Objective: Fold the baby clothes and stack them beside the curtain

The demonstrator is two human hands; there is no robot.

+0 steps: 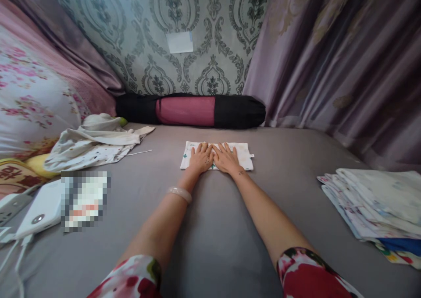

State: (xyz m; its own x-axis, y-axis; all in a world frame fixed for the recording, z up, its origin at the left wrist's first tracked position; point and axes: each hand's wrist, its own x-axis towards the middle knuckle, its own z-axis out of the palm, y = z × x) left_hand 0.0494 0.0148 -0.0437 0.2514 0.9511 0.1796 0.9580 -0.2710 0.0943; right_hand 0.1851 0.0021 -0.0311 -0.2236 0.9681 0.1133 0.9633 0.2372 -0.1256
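Observation:
A white cloth [245, 155] with small green prints lies folded into a flat rectangle on the grey sheet. A small tag sticks out at its right edge. My left hand [201, 157] rests palm down on the left half of the cloth, fingers stretched away from me. Beside it, my right hand [226, 157] lies flat on the right half with its fingers spread. The two hands almost meet at the middle of the cloth, and they cover much of its centre.
On the right sits a stack of folded cloths [378, 201]. A crumpled pale garment [95, 144] lies at the left. Nearer on that side are a white power bank [42, 210] with cables and a blurred-out item [86, 201]. A black and pink rolled bag [186, 111] lies along the wall.

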